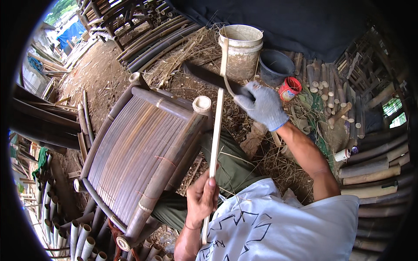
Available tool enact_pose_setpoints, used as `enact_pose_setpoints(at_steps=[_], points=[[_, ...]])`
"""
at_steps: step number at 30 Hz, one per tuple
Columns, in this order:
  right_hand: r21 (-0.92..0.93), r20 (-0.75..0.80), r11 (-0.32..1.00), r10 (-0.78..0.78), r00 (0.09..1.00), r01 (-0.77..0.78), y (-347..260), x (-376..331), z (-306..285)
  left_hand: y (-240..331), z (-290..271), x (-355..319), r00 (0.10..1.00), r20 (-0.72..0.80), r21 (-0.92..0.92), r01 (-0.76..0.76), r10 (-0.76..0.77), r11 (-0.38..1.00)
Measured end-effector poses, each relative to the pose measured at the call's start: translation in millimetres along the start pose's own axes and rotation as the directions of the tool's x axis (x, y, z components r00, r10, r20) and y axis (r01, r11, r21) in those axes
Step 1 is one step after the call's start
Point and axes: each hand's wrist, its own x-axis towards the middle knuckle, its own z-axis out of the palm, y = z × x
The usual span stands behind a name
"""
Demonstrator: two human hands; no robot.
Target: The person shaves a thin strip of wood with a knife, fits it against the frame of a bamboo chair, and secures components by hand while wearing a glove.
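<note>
My bare left hand is closed around a long, pale bamboo strip that runs upward from beside my shirt. In my gloved right hand is the handle of a machete, its broad dark blade pointing left. The blade meets the strip in its upper part, where a thin sliver curves away toward the glove. Above the blade, the strip's far end stands in front of a dirty white bucket. Left of my hands is a bamboo seat with a slatted top and thick pole frame.
Beyond my right hand are a dark bucket and a red tin. Cut bamboo poles line the right side, and more bamboo tubes stand at the lower left. Shavings and straw litter the dirt floor. A black sheet hangs behind.
</note>
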Motion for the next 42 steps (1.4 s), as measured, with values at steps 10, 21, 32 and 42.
enact_pose_setpoints(at_steps=[10, 21, 32, 42], points=[[0.625, -0.015, 0.625, 0.609, 0.793, -0.468, 136, 72, -39, -24, -35, -90, 0.997, -0.07, 0.123, 0.025, -0.016, 0.992], [0.116, 0.491, 0.559, 0.686, 0.537, -0.821, 167, -79, 134, 75, -274, -13, 0.622, -0.509, 0.853, 0.456, 0.595, 0.254], [0.048, 0.546, 0.21, 0.813, 0.202, -0.977, 188, -120, 145, 106, -357, 71, 0.675, -0.532, 0.797, 0.603, 0.512, 0.035], [-0.242, 0.53, 0.451, 0.803, 0.272, -0.859, 205, -125, 163, 185, -328, 103, 0.756, -0.473, 0.799, 0.585, 0.453, -0.141]])
